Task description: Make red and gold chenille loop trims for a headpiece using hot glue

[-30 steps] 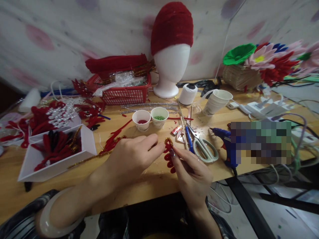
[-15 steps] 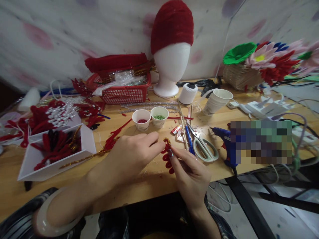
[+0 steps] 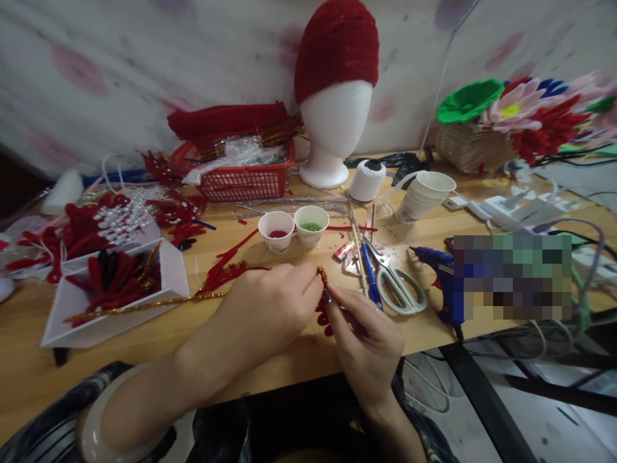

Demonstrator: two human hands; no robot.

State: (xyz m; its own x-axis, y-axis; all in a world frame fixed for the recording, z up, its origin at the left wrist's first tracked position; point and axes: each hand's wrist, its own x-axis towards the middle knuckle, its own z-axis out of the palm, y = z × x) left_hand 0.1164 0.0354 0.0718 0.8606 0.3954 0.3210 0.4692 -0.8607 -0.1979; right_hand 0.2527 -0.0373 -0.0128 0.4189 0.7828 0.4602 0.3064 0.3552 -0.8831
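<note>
Between my two hands is a small red fuzzy piece (image 3: 324,319) with a row of rounded loops, apparently bent pipe cleaner. My right hand (image 3: 369,341) pinches it between thumb and fingers from the right. My left hand (image 3: 274,299) is closed at its upper end, where a gold tinsel pipe cleaner (image 3: 321,275) bends round the top. A long gold tinsel length (image 3: 144,304) sticks out leftward from behind my left hand, over the white box. My left fingertips are partly hidden by the hand itself.
Behind my hands stand a paper cup of red beads (image 3: 276,231) and one of green beads (image 3: 311,226). Scissors (image 3: 401,289) and a blue glue gun (image 3: 441,276) lie rightward. A white box (image 3: 173,273) with red stems is left; a foam head (image 3: 332,128) stands behind.
The gold tinsel's free end has shifted left and now reaches across the white box. My left hand has turned slightly and come closer to my right fingertips. The view has shifted a little.
</note>
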